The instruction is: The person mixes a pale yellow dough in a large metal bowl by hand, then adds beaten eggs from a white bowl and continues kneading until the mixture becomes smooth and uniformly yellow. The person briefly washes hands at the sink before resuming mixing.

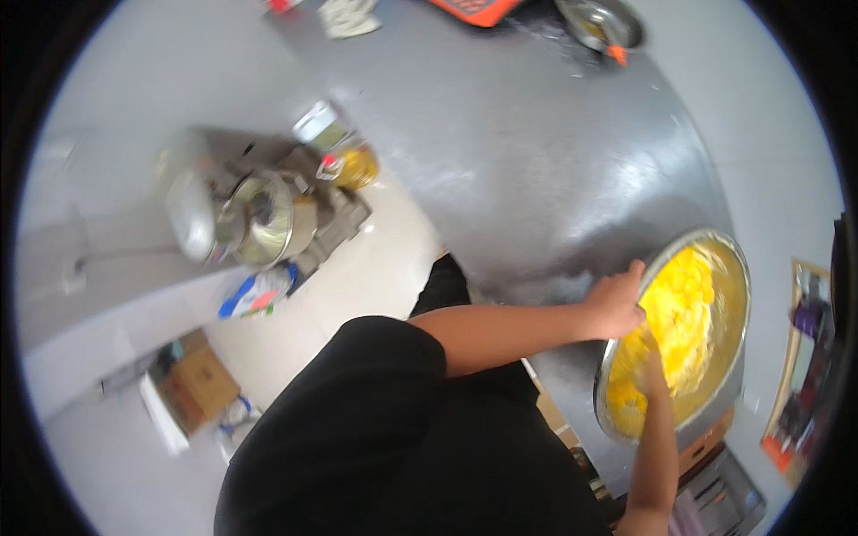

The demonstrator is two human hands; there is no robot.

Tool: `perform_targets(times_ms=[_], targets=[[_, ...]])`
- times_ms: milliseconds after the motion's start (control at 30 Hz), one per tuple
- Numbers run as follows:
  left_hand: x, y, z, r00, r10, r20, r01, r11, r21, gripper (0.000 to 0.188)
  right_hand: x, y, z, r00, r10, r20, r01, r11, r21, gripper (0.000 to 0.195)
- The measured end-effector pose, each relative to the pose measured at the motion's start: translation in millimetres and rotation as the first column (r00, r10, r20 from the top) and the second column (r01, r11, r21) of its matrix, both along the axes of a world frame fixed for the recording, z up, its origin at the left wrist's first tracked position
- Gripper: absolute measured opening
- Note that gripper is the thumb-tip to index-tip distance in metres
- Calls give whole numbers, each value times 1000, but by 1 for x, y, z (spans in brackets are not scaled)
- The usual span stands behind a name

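Note:
A large round metal bowl (727, 321) leans at the right on the metal table, its mouth seen at a slant. Bright yellow, lumpy mixture (677, 295) with paler streaks lies inside it. My left hand (613, 305) grips the near rim of the bowl, with the arm stretched across from the left. Reaching up from the bottom of the picture, my right hand (650, 375) is inside the bowl at the mixture. It is blurred, and a narrow tan shape extends above it; whether it holds a tool cannot be made out.
A steel bowl (627, 23) with an orange-handled utensil, an orange tray (486, 17) and white cloth (348, 19) sit on the far part of the metal table (523, 134). Beyond its left edge are an oil jug (358, 167), a mixer bowl (268, 221) and a cardboard box (204, 382).

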State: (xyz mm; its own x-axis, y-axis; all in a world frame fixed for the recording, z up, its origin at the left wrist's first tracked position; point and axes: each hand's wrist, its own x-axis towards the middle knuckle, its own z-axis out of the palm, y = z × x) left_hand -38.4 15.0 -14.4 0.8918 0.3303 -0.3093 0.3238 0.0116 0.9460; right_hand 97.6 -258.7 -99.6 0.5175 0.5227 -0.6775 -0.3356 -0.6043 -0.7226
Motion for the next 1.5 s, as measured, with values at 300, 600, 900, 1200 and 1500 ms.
perform_targets(times_ms=[300,600,900,1200,1500], targets=[[-12,-4,5,977,210,-24,-209,977,43,58,81,56,-82,783,456,423,-342,884,-319,34],[-30,2,10,983,176,42,-176,984,-3,49,177,68,-91,946,186,266,-94,941,-325,40],[-31,-1,5,982,180,60,-177,983,-41,53,52,136,77,888,-455,-70,428,872,-237,47],[-40,21,22,1000,-25,12,26,997,-78,58,200,-85,-83,960,-279,-18,274,952,-132,50],[-36,18,14,998,65,0,-65,997,-39,62,99,6,-39,982,-185,43,189,973,-134,46]])
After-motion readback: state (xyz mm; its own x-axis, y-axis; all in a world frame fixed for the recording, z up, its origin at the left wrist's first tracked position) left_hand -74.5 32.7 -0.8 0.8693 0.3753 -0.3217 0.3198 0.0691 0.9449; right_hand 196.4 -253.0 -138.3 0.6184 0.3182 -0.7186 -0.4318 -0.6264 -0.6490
